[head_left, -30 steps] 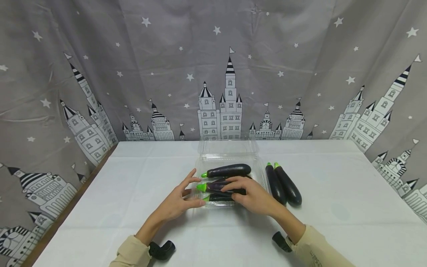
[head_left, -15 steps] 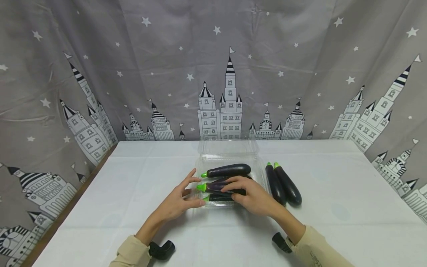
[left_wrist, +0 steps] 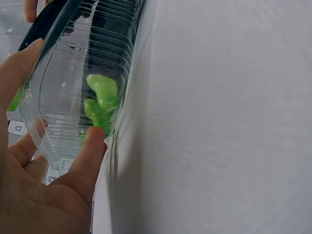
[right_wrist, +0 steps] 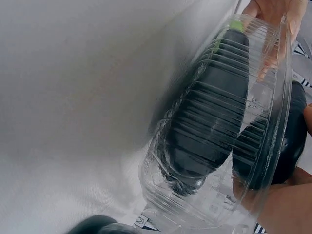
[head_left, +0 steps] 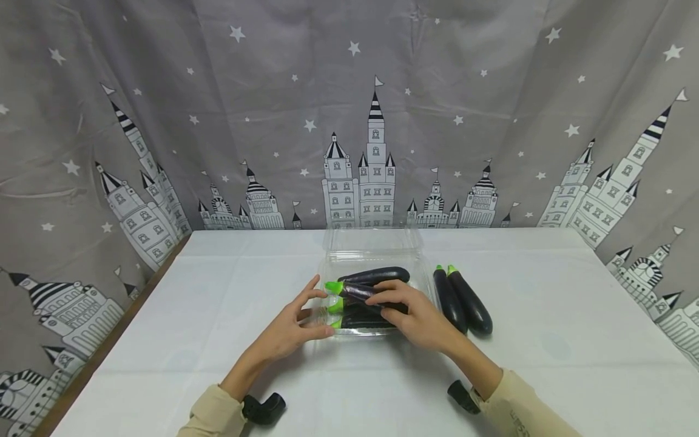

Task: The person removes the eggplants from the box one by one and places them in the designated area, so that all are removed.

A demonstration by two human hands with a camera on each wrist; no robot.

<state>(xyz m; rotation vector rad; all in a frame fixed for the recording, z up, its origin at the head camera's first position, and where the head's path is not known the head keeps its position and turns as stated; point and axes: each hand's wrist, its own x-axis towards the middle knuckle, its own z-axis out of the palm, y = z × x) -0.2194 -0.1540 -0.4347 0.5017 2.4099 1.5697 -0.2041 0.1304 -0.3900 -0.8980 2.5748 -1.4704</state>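
A clear plastic clamshell container (head_left: pixel 428 273) lies open on the table, its lid raised at the back. My left hand (head_left: pixel 286 331) grips its left end, with thumb and fingers spread around the corner. My right hand (head_left: pixel 415 312) holds a dark eggplant (head_left: pixel 355 292) with a green stem above the others in the container; in the right wrist view that eggplant (right_wrist: pixel 295 136) sticks up past the rim. Another eggplant (head_left: pixel 374 275) lies along the back, and a further eggplant (head_left: pixel 363 321) along the front wall. Green stems (left_wrist: pixel 103 92) show through the container's end in the left wrist view.
Two more eggplants, a near one (head_left: pixel 451 301) and an outer one (head_left: pixel 472 303), lie side by side on the white-covered table (head_left: pixel 546 291), right of the container. A grey curtain (head_left: pixel 262 91) printed with castles hangs behind. Black wrist devices (head_left: pixel 264 408) sit by both sleeves.
My right hand has raised its eggplant and shifted it slightly back, the stem end tilting up; another green stem now shows beneath it. My left hand stays at the container's left end.
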